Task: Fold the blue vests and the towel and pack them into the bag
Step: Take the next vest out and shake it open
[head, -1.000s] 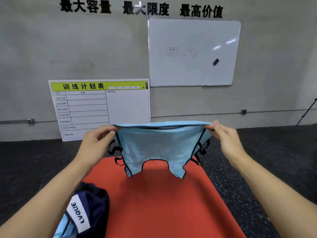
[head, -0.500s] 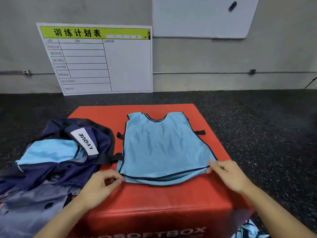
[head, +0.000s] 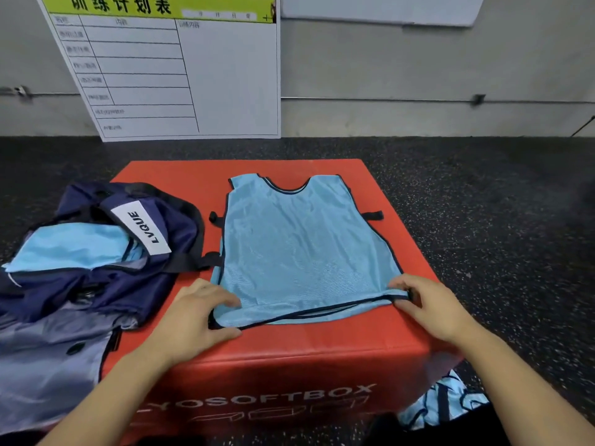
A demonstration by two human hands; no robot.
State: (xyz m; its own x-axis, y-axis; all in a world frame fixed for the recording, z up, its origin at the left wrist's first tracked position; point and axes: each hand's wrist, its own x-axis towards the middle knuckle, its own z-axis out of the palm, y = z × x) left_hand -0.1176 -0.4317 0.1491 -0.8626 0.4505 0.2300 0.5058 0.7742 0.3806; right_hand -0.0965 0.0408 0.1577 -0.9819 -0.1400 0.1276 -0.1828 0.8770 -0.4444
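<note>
A: Item one, blue vest [head: 306, 249]. Location?

B: Spread flat on the red soft box [head: 322, 346], neck opening toward the far edge, hem along the near edge. It fills most of the right half of the top.

A: Material and shape?

B: Thin pale-blue mesh with a fine perforated weave, dark piping round the neck, armholes and hem. Sleeveless, wider at the hem, short black tabs at both sides. Slightly rippled.

A: Handling?

B: I judge it very light and limp, with no stiffness at all; it will sag and slide on the smooth box skin. Best taken at the piped hem corners or the shoulders, where the binding gives something firm to pinch.

A: Hands?

B: Left hand [head: 196, 313] is at the near-left hem corner, thumb below and fingers [head: 225, 299] curled over the edge, pinching it. Right hand [head: 431, 309] pinches the near-right hem corner the same way.

A: Item two, bag?

B: Navy bag [head: 106, 262], slumped over the box's left edge, soft glossy fabric with a white lettered label. Light-blue cloth [head: 70, 249] shows in its mouth, seemingly a vest already packed.

A: Towel?

B: A patterned blue-and-white cloth [head: 447, 400] lies on the floor below the box's near-right corner; possibly the towel, I cannot be sure
</note>
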